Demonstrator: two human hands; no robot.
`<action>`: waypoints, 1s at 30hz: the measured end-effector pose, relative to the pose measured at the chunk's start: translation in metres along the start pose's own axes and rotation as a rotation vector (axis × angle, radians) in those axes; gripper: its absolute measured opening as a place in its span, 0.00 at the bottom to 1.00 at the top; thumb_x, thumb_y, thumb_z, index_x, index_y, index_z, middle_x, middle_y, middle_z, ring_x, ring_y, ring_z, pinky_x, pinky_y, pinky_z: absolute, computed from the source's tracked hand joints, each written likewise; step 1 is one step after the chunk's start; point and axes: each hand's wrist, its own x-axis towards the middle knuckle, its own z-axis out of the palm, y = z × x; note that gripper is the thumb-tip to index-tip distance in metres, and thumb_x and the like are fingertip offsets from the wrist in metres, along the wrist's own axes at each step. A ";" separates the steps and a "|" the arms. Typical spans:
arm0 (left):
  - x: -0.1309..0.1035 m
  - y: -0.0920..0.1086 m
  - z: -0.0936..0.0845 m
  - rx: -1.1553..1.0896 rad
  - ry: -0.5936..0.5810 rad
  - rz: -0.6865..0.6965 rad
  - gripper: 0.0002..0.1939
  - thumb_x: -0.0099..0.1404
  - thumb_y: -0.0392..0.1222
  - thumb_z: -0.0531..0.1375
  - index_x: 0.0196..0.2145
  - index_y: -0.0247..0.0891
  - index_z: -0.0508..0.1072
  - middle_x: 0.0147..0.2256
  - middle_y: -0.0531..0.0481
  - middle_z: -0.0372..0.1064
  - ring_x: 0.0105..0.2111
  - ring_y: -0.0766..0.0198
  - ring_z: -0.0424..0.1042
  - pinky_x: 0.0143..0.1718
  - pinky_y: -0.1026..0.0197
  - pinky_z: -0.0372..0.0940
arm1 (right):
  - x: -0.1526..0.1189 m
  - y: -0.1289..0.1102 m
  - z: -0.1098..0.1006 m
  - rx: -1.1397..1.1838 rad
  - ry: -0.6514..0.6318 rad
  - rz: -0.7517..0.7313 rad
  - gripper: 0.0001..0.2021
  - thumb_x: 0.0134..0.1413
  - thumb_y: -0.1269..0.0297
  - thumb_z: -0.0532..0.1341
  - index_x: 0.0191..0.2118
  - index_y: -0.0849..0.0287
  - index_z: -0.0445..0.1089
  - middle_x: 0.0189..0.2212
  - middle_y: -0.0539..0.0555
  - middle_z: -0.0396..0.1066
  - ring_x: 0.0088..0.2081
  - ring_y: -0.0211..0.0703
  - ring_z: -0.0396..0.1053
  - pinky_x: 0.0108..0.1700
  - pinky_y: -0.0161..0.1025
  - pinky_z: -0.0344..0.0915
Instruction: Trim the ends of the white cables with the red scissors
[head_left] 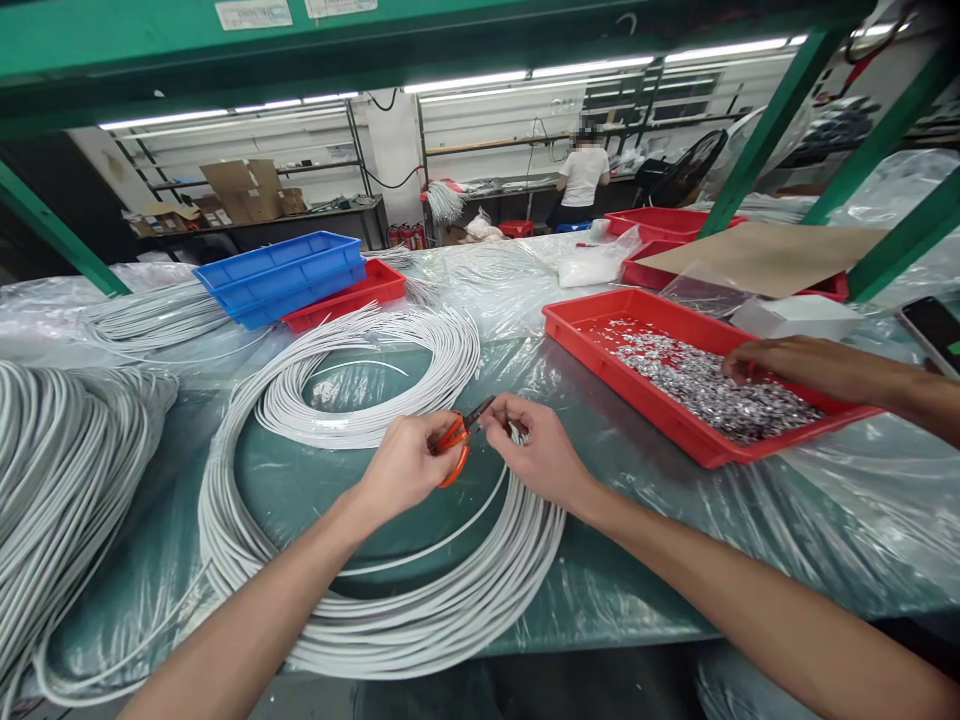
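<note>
My left hand (409, 462) is closed around the orange handles of a small pair of scissors (454, 452). The dark blades point up and right, reaching the fingertips of my right hand (536, 445). My right hand pinches a white cable, its end mostly hidden by the fingers. Below both hands lies a large coil of white cable (442, 620); one loose strand curves inside it toward my right hand. Just beyond, a smaller coil of white cable (360, 425) partly overlaps the large one.
A red tray (630, 385) of small shiny metal pieces (697, 375) stands at right, with a co-worker's hand (795, 362) in it. A thick cable bundle (67, 490) lies left. Behind are a blue tray (281, 280) and another red tray (382, 285). Green posts rise beside the plastic-covered table.
</note>
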 end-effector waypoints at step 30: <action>0.024 -0.032 -0.030 0.076 0.307 -0.057 0.17 0.61 0.52 0.57 0.26 0.34 0.72 0.21 0.53 0.63 0.22 0.69 0.56 0.26 0.65 0.50 | 0.011 -0.113 -0.073 0.553 0.096 0.234 0.20 0.61 0.59 0.57 0.21 0.56 0.50 0.13 0.42 0.38 0.18 0.32 0.41 0.23 0.37 0.45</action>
